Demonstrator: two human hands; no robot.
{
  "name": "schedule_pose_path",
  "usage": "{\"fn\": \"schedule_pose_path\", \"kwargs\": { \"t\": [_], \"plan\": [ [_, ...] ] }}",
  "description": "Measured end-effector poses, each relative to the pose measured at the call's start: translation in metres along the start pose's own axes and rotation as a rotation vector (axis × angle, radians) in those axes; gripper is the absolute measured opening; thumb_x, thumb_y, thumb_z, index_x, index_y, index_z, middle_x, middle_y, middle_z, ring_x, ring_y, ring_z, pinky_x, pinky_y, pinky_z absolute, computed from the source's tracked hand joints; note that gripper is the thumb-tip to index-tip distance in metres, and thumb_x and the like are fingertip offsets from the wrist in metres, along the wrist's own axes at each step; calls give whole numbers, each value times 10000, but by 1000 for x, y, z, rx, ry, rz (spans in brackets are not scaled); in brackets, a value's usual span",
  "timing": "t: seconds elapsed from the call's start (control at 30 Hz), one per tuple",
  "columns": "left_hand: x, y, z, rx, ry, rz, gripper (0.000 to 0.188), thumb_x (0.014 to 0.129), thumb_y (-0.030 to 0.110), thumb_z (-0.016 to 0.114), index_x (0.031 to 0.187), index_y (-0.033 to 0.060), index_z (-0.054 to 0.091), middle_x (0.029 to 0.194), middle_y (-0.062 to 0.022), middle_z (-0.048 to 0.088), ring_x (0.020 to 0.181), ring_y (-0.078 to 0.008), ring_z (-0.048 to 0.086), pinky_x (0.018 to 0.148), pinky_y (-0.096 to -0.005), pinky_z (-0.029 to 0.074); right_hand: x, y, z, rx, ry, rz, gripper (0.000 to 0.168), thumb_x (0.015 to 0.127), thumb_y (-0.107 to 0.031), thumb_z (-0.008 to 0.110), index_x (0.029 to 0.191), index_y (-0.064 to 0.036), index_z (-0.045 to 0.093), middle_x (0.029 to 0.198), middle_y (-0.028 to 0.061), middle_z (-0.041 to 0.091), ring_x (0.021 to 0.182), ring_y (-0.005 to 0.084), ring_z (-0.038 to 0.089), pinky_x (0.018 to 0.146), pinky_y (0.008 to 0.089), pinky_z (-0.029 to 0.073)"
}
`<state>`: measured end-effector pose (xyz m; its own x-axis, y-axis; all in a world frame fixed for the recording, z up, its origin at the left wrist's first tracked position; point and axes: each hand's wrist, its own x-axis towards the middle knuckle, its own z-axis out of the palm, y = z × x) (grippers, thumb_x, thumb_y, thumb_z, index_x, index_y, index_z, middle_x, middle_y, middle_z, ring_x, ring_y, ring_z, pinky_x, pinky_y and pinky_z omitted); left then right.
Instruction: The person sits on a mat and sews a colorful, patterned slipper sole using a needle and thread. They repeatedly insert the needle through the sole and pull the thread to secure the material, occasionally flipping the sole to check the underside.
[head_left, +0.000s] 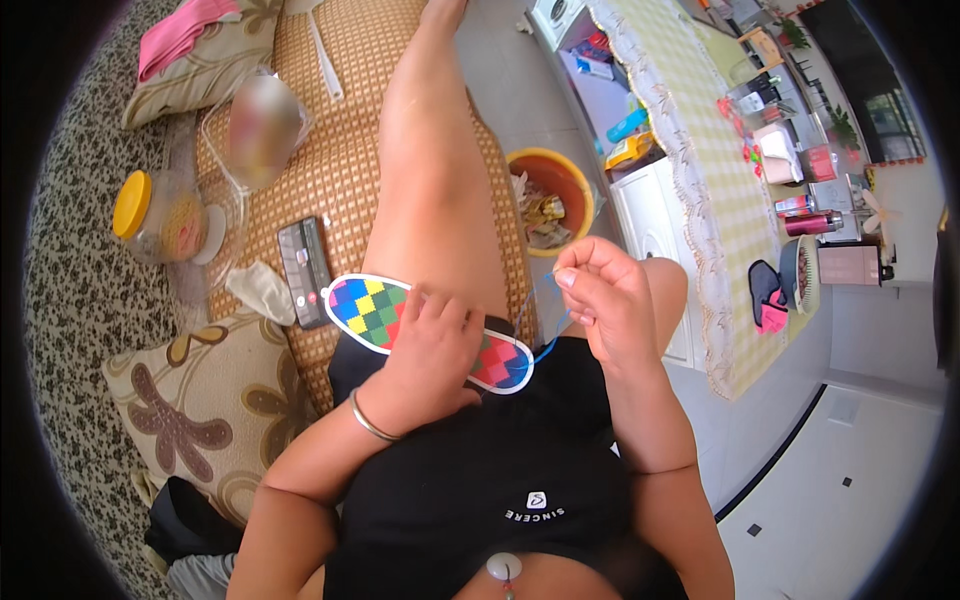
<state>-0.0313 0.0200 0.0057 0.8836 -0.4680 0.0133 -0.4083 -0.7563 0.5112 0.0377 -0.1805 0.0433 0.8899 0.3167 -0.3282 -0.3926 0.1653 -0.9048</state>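
A shoe insole (367, 309) with a multicoloured diamond pattern and a white rim lies over my thigh and black shorts. My left hand (437, 349), with a metal bangle at the wrist, grips it across the middle and covers that part of the pattern. Off to the right, my right hand (606, 296) is raised, thumb and forefinger pinched together on blue thread (559, 330). The thread runs down from these fingers to the insole's right end. Whether a needle sits in the pinch is too small to tell.
Beside my leg on the woven mat lie a smartphone (304, 270), a white cloth (261, 291) and a yellow-lidded jar (169, 221). An orange waste bin (551, 161) with rubbish stands on the floor. A table with a checked cloth (697, 150) runs along the right.
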Motion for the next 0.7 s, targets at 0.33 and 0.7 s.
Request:
{"fn": "schedule_pose_path", "kwargs": {
  "t": [0.33,0.7],
  "plan": [
    [25,-14,-18,-1563,145,-329,173,845,-25,614,1017,-40,596,985,-76,651,940,-144,622,827,-266,498,4,13,18,2,-58,67,55,843,-75,614,863,-29,591,690,-38,549,556,0,382,486,173,264],
    [30,-19,2,-1779,185,-378,91,862,18,616,933,-35,634,832,-85,656,779,-149,621,746,-262,494,11,22,16,-7,-57,106,51,851,-73,601,865,-25,590,689,-27,559,545,0,384,479,174,260]
  ]
}}
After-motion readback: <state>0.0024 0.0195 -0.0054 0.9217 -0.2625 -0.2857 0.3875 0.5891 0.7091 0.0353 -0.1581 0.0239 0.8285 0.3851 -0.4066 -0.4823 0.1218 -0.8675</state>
